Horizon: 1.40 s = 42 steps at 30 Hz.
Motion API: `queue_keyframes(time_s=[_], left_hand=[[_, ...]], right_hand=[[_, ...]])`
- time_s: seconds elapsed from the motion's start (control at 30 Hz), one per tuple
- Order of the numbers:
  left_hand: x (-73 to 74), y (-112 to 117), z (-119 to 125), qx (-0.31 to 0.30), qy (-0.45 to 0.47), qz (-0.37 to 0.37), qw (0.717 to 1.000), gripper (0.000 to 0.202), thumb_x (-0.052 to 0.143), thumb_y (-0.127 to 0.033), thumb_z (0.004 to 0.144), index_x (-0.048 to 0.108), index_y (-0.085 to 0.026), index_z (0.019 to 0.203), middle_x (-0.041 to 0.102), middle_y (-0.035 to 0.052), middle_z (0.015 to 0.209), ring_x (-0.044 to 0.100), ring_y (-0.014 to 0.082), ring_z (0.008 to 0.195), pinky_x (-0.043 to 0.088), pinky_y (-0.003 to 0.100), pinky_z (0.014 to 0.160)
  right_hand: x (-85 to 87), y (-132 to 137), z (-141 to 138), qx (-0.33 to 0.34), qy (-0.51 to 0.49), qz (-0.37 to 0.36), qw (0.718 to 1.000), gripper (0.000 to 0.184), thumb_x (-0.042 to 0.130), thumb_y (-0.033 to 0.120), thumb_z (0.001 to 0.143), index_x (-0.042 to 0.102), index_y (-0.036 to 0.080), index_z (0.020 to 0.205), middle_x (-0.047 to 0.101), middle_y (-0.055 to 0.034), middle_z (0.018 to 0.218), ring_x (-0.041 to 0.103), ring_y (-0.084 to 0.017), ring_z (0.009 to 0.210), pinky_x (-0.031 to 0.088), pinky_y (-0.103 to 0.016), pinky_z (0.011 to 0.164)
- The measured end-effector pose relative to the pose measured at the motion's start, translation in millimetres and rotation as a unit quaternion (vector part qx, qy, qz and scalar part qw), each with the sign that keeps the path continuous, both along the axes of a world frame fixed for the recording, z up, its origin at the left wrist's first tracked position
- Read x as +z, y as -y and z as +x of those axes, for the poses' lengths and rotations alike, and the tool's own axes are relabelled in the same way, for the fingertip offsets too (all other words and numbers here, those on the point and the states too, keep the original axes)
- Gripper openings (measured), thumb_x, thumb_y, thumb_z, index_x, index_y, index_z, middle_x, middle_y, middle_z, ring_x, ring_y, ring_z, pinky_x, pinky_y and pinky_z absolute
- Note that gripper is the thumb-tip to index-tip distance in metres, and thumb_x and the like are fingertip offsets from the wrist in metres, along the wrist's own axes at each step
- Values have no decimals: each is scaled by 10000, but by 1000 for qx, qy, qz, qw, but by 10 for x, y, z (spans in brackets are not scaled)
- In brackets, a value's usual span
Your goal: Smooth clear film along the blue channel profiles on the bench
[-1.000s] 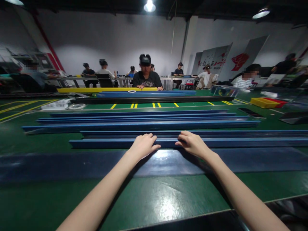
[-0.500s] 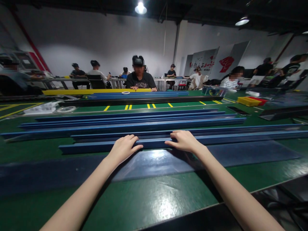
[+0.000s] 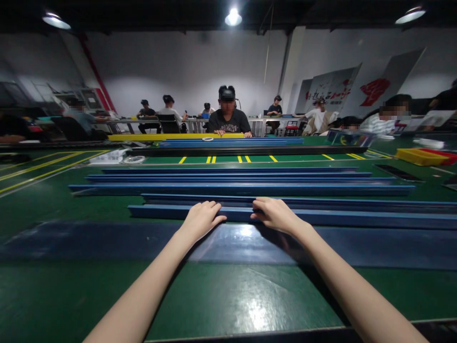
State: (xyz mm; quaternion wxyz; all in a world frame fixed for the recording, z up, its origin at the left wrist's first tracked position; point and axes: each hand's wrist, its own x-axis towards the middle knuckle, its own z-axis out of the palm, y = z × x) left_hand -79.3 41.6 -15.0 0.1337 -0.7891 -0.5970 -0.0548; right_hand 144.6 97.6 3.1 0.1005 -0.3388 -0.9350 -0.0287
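Observation:
A long blue channel strip (image 3: pixel 339 218) lies across the green table directly in front of me. My left hand (image 3: pixel 203 218) grips its near wall, fingers bent over the top and thumb along the near side. To the right, my right hand (image 3: pixel 274 213) holds the same wall, its fingers curled over and thumb on the near face. A short gap of the strip shows between the two hands. Nearer to me, beneath my wrists, a flat glossy see-through strip (image 3: pixel 107 240) lies along the table.
More blue channel strips (image 3: pixel 250 189) lie parallel beyond my hands. Further off are a black strip (image 3: pixel 250 151) and a yellow bar (image 3: pixel 174 136), with a co-worker's hands on the bar. A phone-like black slab (image 3: pixel 398 172) and a yellow tray (image 3: pixel 421 156) are at right.
My view has turned left, so the table and its strips sit further right in the picture. Both hands keep hold of the blue channel strip and appear slightly closer together.

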Motion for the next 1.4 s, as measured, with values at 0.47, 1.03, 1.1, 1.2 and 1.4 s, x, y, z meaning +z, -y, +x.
queue_keyframes(time_s=[0.47,1.03,1.1,1.2,1.4], left_hand=[[28,64,69,-26,15,3,1000,276,465,-423,835,528,-176,941,604,46,925,550,197,904,390,286,742],[-14,33,8,-32,15,7,999,296,417,-450,851,541,-185,895,599,38,961,553,175,911,404,265,738],[-18,31,10,-33,20,5,999,290,422,-446,850,542,-186,896,596,38,963,553,176,911,405,266,739],[-17,34,17,-32,19,4,999,287,420,-446,851,540,-189,900,590,36,963,552,175,900,405,265,731],[96,52,-46,-22,28,35,999,281,546,-465,769,528,-193,837,577,19,888,522,170,857,393,258,704]], right_hand=[[54,20,315,-48,6,-21,999,172,480,297,781,500,198,641,585,-22,695,503,-134,607,248,-235,520],[-86,23,318,-58,33,7,998,363,403,457,825,600,166,918,616,-91,926,569,-193,824,366,-259,655],[-86,27,311,-59,38,12,997,363,403,458,826,603,166,907,616,-88,914,571,-188,800,364,-258,638],[-75,45,302,-62,34,27,997,350,398,456,830,603,172,845,616,-75,849,569,-176,754,353,-252,615],[-71,95,233,-42,-18,37,998,313,424,459,822,566,182,861,607,-62,867,557,-181,794,345,-251,633]])
